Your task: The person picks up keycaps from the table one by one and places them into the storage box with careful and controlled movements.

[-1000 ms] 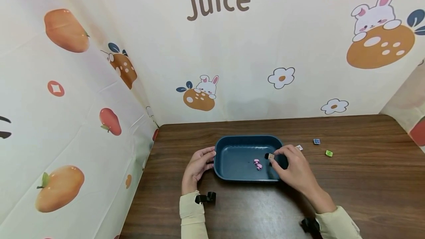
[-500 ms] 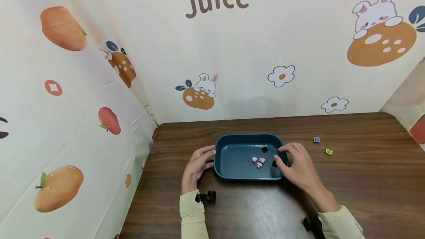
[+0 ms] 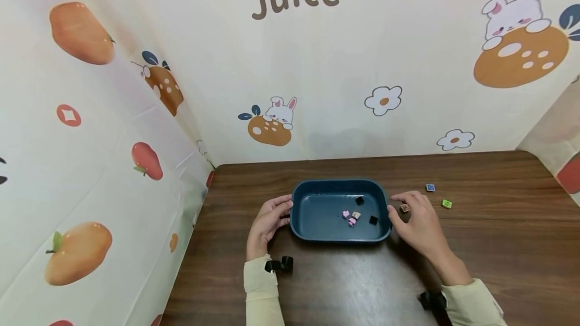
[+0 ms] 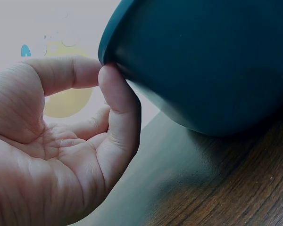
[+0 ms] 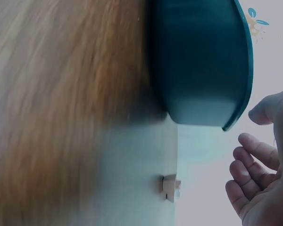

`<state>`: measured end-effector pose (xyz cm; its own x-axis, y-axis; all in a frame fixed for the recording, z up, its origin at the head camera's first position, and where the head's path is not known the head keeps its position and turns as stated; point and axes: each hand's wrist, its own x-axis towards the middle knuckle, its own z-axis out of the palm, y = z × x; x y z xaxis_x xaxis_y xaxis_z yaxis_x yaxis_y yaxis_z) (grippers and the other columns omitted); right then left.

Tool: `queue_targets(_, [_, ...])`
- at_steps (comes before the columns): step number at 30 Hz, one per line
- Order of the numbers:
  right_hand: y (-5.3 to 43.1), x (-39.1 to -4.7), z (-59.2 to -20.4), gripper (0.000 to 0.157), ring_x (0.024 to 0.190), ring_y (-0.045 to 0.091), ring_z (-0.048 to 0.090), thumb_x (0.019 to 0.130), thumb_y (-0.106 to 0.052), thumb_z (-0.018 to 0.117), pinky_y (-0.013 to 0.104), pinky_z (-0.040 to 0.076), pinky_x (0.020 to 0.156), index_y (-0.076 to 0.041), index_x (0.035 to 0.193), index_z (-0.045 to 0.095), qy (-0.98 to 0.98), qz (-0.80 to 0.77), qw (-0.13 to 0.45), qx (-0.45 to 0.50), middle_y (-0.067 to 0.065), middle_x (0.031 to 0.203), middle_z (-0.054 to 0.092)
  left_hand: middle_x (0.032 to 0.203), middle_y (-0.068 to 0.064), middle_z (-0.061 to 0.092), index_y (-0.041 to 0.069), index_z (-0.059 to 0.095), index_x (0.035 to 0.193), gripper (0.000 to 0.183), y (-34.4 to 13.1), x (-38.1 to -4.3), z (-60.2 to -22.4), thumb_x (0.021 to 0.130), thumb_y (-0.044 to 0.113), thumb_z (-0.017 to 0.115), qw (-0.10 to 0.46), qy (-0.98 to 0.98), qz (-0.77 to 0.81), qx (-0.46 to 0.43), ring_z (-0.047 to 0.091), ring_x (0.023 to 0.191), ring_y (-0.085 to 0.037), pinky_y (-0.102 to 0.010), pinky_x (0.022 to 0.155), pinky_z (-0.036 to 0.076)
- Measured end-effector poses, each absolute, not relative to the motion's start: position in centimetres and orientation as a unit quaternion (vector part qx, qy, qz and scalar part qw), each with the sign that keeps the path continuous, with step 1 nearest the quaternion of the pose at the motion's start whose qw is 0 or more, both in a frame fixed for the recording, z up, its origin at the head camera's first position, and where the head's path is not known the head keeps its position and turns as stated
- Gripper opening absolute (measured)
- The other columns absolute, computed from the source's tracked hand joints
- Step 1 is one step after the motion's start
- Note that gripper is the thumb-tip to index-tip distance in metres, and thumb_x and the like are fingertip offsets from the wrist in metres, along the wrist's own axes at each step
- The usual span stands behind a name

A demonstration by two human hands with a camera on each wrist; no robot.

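Observation:
A dark blue tray [image 3: 312, 215] with a raised rim stands on the wooden table. My left hand [image 3: 270, 218] pinches its left rim; in the left wrist view thumb and fingertip [image 4: 115, 87] meet at the edge. Inside the tray lie two pink toy bricks [image 3: 352, 222], a beige brick [image 3: 356, 215] and two black pieces [image 3: 373, 220]. To the right of the tray my right hand [image 3: 419, 220] hovers, thumb and fingers apart and holding nothing. A brownish brick [image 3: 405, 208] shows between thumb and index in the head view; in the right wrist view this brick [image 5: 170, 187] sits on the table, apart from the fingers.
Farther right on the table [image 3: 498, 245] lie a blue brick [image 3: 430, 187] and a green brick [image 3: 446, 204]. A printed cloth [image 3: 326, 64] hangs along the table's back and left edges. Black camera mounts sit at both wrists.
My right hand let the beige brick go into the tray beside the pink ones, then moved right, out past the rim to the brownish brick. My left hand kept its grip on the tray.

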<state>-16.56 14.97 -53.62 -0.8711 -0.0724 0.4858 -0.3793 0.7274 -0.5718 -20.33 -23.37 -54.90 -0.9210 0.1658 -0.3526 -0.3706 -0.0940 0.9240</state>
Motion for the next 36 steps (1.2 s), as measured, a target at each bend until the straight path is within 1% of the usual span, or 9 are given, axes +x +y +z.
queue_targets(3, [15.6,-16.6,-53.8,0.028,0.1,0.033,0.059,0.084,-0.003,0.082,0.041,0.044,0.081,-0.001,0.111,0.074,-0.902,0.348,0.223,0.125,0.017,0.108,0.07,0.1,0.006,0.072,-0.007,0.053,0.147,0.046,-23.4,-20.4,-54.8,0.107,0.016,0.06,0.184,0.646,0.737,-0.075,0.069,0.088,-0.007,-0.023,0.073,0.059])
queue_targets(10, [16.8,-16.7,-54.4,0.029,0.106,0.041,0.06,0.084,-0.003,0.081,0.055,0.044,0.089,0.004,0.111,0.072,-0.907,0.342,0.217,0.117,0.02,0.108,0.068,0.099,0.007,0.071,-0.008,0.053,0.147,0.047,-23.3,-20.3,-54.8,0.106,0.016,0.061,0.187,0.644,0.738,-0.073,0.069,0.088,-0.007,-0.022,0.073,0.059])
queue_targets(13, [17.4,-16.8,-54.7,0.028,0.104,0.041,0.059,0.084,-0.003,0.08,0.056,0.043,0.088,0.005,0.11,0.073,-0.91,0.335,0.217,0.114,0.021,0.106,0.069,0.098,0.007,0.071,-0.008,0.053,0.146,0.048,-23.1,-20.3,-54.8,0.106,0.016,0.062,0.188,0.641,0.74,-0.074,0.069,0.087,-0.006,-0.022,0.073,0.059])
queue_targets(20, [18.1,-17.0,-55.6,0.029,0.102,0.04,0.059,0.085,-0.006,0.081,0.053,0.043,0.085,0.005,0.11,0.074,-0.916,0.326,0.21,0.099,0.022,0.106,0.068,0.1,0.004,0.073,-0.008,0.054,0.146,0.046,-23.3,-20.4,-54.9,0.106,0.014,0.061,0.187,0.645,0.737,-0.079,0.069,0.088,-0.007,-0.022,0.073,0.059])
queue_targets(26, [18.1,-17.4,-56.3,0.029,0.102,0.041,0.059,0.085,-0.009,0.082,0.056,0.043,0.087,0.006,0.108,0.073,-0.919,0.324,0.207,0.089,0.023,0.106,0.068,0.102,0.001,0.073,-0.007,0.057,0.144,0.043,-23.6,-20.5,-54.9,0.106,0.013,0.061,0.18,0.648,0.735,-0.083,0.069,0.089,-0.009,-0.023,0.073,0.06])
queue_targets(31, [18.4,-17.6,-56.7,0.029,0.101,0.04,0.059,0.085,-0.01,0.083,0.057,0.044,0.086,0.006,0.107,0.072,-0.922,0.32,0.202,0.086,0.024,0.105,0.067,0.101,0.003,0.072,-0.006,0.056,0.144,0.044,-23.6,-20.4,-54.7,0.106,0.014,0.062,0.183,0.648,0.735,-0.083,0.069,0.088,-0.009,-0.022,0.073,0.06])
queue_targets(36, [18.5,-17.7,-57.0,0.028,0.098,0.041,0.06,0.085,-0.011,0.083,0.057,0.045,0.083,0.005,0.105,0.073,-0.927,0.312,0.191,0.081,0.024,0.103,0.067,0.101,0.005,0.072,-0.008,0.053,0.147,0.047,-23.6,-20.3,-54.6,0.107,0.015,0.061,0.191,0.645,0.736,-0.073,0.069,0.089,-0.007,-0.021,0.073,0.059])
